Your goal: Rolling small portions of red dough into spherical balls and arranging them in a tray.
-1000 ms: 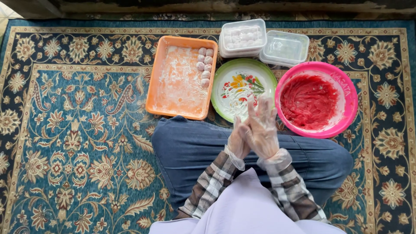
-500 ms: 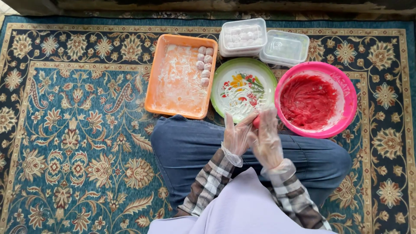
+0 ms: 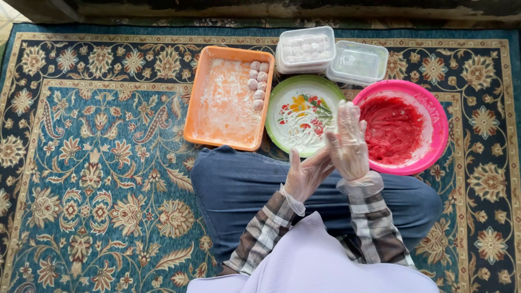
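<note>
Both my hands wear clear plastic gloves and meet palm to palm above my lap. My right hand [image 3: 347, 142] stands upright with its fingers stretched over the green floral plate [image 3: 282, 102]. My left hand [image 3: 306, 172] presses against it from below. Whatever lies between the palms is hidden. A pink bowl [image 3: 434, 111] with red paste sits just right of my hands. An orange tray [image 3: 198, 100] dusted with white flour holds several pale balls [image 3: 257, 84] along its right side.
Two clear plastic boxes stand behind the plate: a lidded box [image 3: 305, 49] with pale balls and an empty box [image 3: 359, 62]. Everything rests on a blue patterned carpet [image 3: 92, 173]. My legs in blue jeans [image 3: 239, 184] are folded in front.
My hands have rubbed against each other: the right hand rose with fingers up, and the left slid lower under it.
</note>
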